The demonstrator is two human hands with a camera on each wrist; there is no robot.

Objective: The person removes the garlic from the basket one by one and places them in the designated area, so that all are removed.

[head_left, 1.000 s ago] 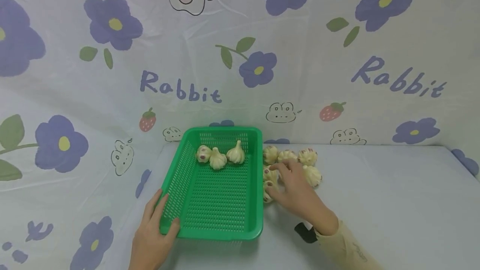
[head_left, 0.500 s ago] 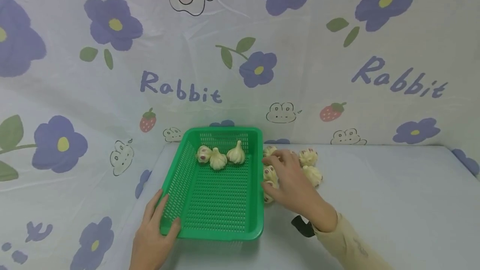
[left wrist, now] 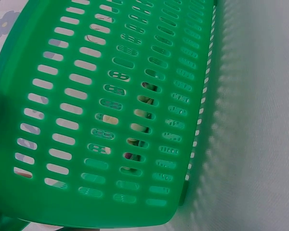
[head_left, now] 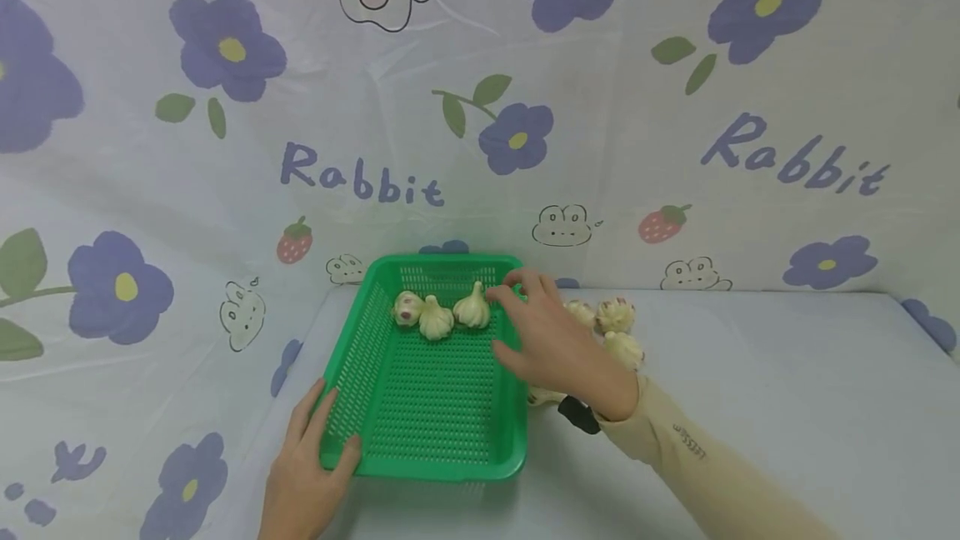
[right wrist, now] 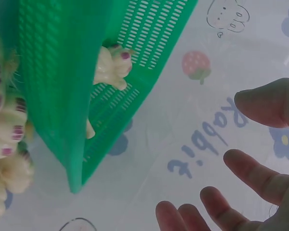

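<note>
A green plastic basket stands on the white table. My left hand grips its near left corner, thumb and fingers over the rim. The left wrist view shows mostly the slotted basket wall. Three garlic bulbs sit toward the back inside the basket. My right hand is above the right rim, fingertips reaching over the inside. In the right wrist view, the right hand has its fingers and thumb spread apart, with nothing between them. More garlic bulbs lie right of the basket, partly hidden by that hand.
Behind the table hangs a white cloth printed with purple flowers, rabbits and strawberries. The loose bulbs lie close against the basket's right outer side. White tabletop extends to the right. A black band shows at my right wrist.
My right hand has moved left from over the loose garlic bulbs to above the basket's right rim. My left hand, the basket and the bulbs inside it stay in place.
</note>
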